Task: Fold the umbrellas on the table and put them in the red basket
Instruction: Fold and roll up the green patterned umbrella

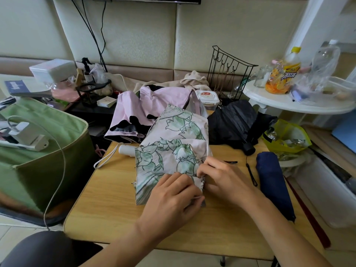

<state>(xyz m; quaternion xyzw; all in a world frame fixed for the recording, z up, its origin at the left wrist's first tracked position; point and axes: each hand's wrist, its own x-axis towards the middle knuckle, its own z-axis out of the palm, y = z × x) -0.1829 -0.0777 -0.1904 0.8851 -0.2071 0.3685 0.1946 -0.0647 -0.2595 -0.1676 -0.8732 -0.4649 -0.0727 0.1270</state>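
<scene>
2 hands: the left hand (173,195) and the right hand (223,180) meet over the near end of the floral umbrella (173,149), both pinching its loose canopy cloth, apparently to gather the pleats flat before it is rolled.
Floral umbrella: collapsed but unwrapped, lying on the wooden table (107,207) and running from under the fingers away from the person; its white handle (126,150) and wrist cord poke out left of the left hand.
Navy umbrella: already rolled tight, the navy umbrella (273,182) lies right of the right hand, likely set aside as finished.
Black umbrella: beyond the right hand, the black umbrella (233,122) is collapsed but loose, seemingly waiting its turn.
Pink umbrella: beyond the left hand, the pink umbrella (146,110) sprawls unfolded, partly under the floral one.
Hidden: fingertips of both hands are buried in cloth; any closing strap cannot be made out.
Red basket: not identifiable; only a dark red strip (308,214) shows past the table's right edge, and whether it belongs to the basket cannot be told.
</scene>
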